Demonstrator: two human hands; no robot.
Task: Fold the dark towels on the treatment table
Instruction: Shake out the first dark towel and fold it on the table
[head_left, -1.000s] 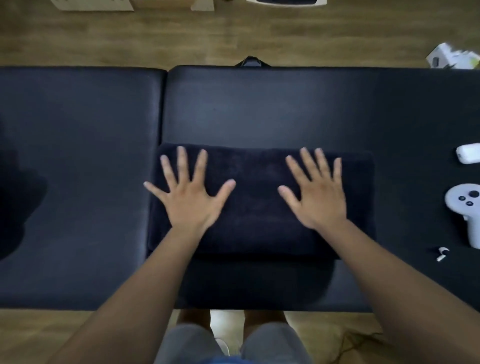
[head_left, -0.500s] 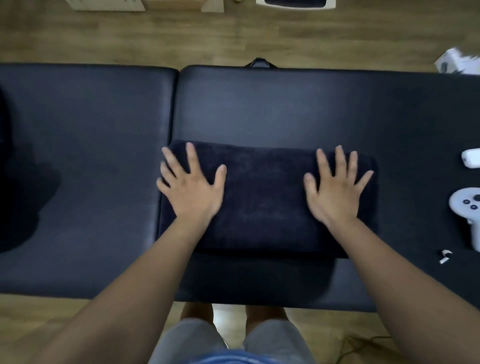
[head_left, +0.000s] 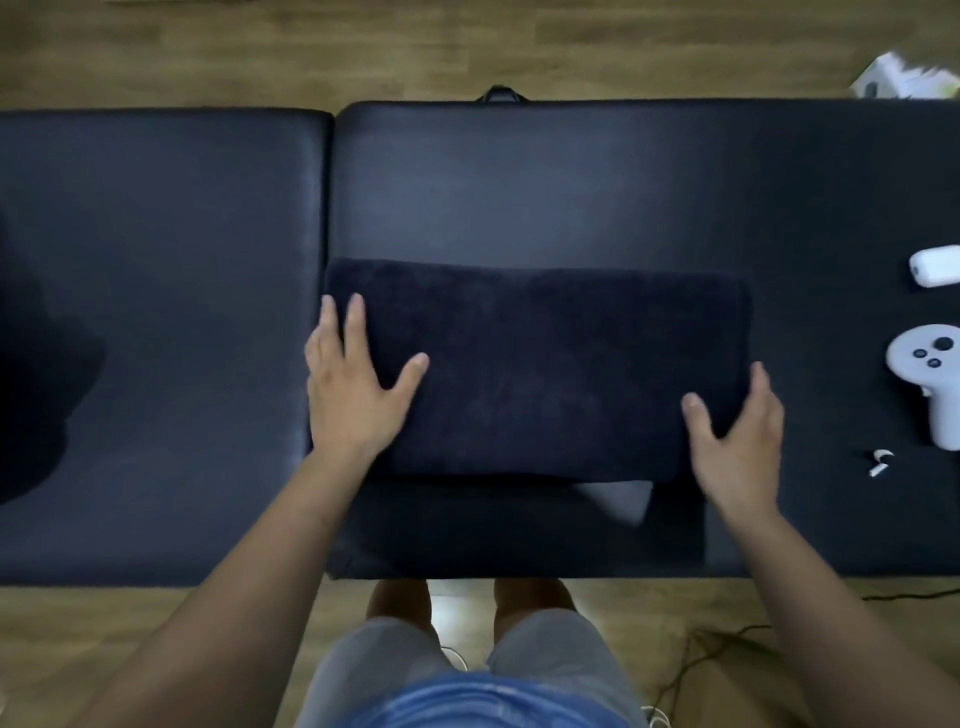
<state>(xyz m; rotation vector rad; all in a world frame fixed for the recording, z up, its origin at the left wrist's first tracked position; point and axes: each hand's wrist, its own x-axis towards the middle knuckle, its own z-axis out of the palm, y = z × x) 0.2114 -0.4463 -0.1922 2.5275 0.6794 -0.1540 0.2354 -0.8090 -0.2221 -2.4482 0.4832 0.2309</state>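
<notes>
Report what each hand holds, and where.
Left hand lies flat on the left end of the folded towel, gripping nothing. Right hand straddles its right edge, thumb on top; grip cannot be confirmed.
</notes>
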